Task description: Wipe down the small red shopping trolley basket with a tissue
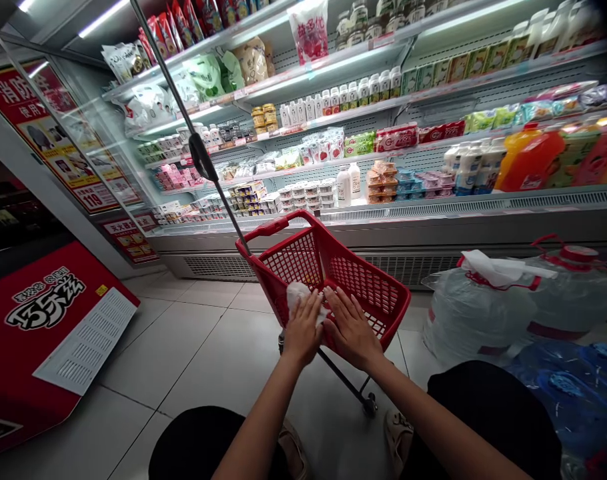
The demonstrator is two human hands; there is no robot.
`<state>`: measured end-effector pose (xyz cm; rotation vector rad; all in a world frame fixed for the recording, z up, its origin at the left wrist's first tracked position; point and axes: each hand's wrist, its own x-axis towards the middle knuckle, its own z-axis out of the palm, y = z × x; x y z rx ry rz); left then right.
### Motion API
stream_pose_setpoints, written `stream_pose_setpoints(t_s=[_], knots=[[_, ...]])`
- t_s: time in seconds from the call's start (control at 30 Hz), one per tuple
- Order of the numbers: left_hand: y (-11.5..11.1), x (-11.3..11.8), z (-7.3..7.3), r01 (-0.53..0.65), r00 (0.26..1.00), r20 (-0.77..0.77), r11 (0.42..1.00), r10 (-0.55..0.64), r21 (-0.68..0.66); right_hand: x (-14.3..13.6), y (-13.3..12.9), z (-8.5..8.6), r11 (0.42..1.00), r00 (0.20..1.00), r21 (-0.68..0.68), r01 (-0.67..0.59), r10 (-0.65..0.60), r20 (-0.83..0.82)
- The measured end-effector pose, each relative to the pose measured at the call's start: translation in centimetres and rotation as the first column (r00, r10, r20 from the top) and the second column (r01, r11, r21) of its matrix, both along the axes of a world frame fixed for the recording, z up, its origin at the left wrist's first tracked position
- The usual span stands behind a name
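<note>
A red plastic shopping basket on wheels [368,280], with latticed walls, stands before me on the floor. My left hand [303,327] presses a crumpled white cloth [297,293] against the near side of the basket; its fingers lie over the cloth and part of it sticks out past them. Beside it, my right hand [351,330] rests on the basket's near rim with fingers stretched out and nothing seen in them. The thumbs are close together. Both palms are hidden from view.
A dark pole [198,153] slants down to the basket's left corner. Behind runs a refrigerated shelf [333,213] of dairy and drinks. A red cabinet [38,300] stands left. Bagged water jugs [478,307] and blue bottles [563,393] sit right, near my knee.
</note>
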<state>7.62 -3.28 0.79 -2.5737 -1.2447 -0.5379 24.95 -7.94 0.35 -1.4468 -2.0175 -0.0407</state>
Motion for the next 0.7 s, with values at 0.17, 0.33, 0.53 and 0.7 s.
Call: stream_pose_setpoints(t_s=[0.17, 0.33, 0.53, 0.7], knots=[[-1.7, -0.4, -0.6, 0.065, 0.998, -0.020, 0.998, -0.065, -0.002, 1.3, 1.0, -0.3, 0.999, 0.998, 0.039, 0.002, -0.004, 0.056], [-0.6, -1.7, 0.2, -0.008, 1.000, 0.000, 1.000, 0.008, -0.016, 5.7, 2.1, -1.5, 0.991, 0.979, 0.104, 0.089, -0.106, 0.174], [-2.9, 0.1, -1.0, -0.011, 1.000, 0.027, 0.998, 0.013, -0.060, 5.0, 3.1, -2.8, 0.989, 0.974, 0.075, 0.128, -0.139, 0.177], [-6.0, 1.1, -2.1, 0.097, 0.995, -0.022, 0.993, -0.098, -0.060, 3.9, 3.3, -3.1, 0.985, 0.974, 0.068, 0.160, -0.168, 0.154]])
